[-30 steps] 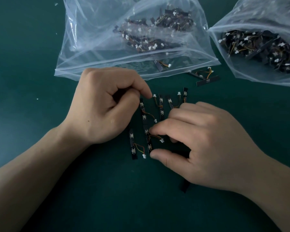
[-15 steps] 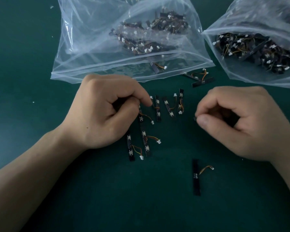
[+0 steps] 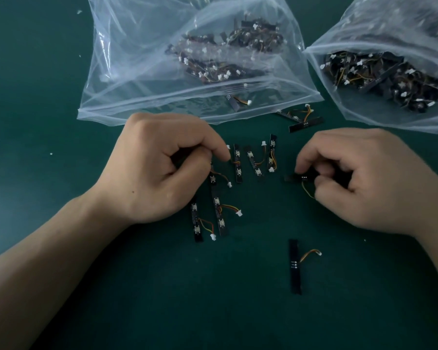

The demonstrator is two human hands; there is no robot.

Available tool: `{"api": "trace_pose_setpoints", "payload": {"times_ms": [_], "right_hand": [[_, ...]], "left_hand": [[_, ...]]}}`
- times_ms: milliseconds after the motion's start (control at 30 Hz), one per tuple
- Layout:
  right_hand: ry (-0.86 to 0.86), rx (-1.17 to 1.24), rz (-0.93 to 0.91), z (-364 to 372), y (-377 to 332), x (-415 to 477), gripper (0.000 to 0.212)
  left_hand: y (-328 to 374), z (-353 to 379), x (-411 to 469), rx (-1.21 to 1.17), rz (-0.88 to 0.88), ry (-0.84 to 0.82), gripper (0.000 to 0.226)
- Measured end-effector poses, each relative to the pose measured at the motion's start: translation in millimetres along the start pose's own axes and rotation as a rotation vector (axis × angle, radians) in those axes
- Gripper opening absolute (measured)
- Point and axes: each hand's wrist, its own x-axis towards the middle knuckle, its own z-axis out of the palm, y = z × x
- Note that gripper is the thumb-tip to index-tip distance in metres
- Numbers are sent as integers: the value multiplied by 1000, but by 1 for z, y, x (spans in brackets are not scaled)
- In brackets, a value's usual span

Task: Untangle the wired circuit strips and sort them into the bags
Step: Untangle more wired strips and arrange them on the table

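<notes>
Several black circuit strips (image 3: 238, 162) with orange-yellow wires and white plugs lie side by side on the green mat between my hands. My left hand (image 3: 159, 170) is curled over the left end of the group, thumb and forefinger pinching the top of one strip (image 3: 212, 178). To the right, my right hand (image 3: 364, 178) pinches another black strip (image 3: 295, 177) just above the mat, its yellow wire looping under the fingers. Two clear bags hold many strips: one (image 3: 127, 72) behind my left hand, one (image 3: 359, 107) at the far right.
One strip (image 3: 295, 266) lies alone near the front, wire pointing right. Two tangled strips (image 3: 305, 121) sit between the bags. Another strip (image 3: 234, 102) lies at the left bag's mouth. The green mat (image 3: 48, 198) stretches left and toward me.
My right hand lifted off the group of strips and moved right with one strip pinched in it. That uncovered the lone strip at the front. My left hand stayed put.
</notes>
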Motion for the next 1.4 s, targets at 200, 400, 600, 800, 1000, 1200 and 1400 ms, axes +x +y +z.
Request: {"api": "trace_pose_setpoints", "payload": {"times_ms": [200,400,600,800,1000,1200,1400], "right_hand": [[0,43,-59,3,-3,1,13],[134,189,-151,12,-9,1,10],[270,323,-262,24,-27,2,8],[432,220,-301,33,-31,8,9],[540,118,-403,32,-33,7,14],[518,93,-431,31,-36,7,12],[519,117,-421,31,-36,6,7]], "left_hand": [[0,0,0,1,8,-1,30],[-1,0,0,-3,15,10,30],[0,0,-2,-26,91,-50,16],[-4,0,-3,-46,138,-104,22],[-5,4,-3,-1,92,-36,13],[-4,4,-2,46,48,-10,12],[-6,3,-2,30,31,-3,21]]}}
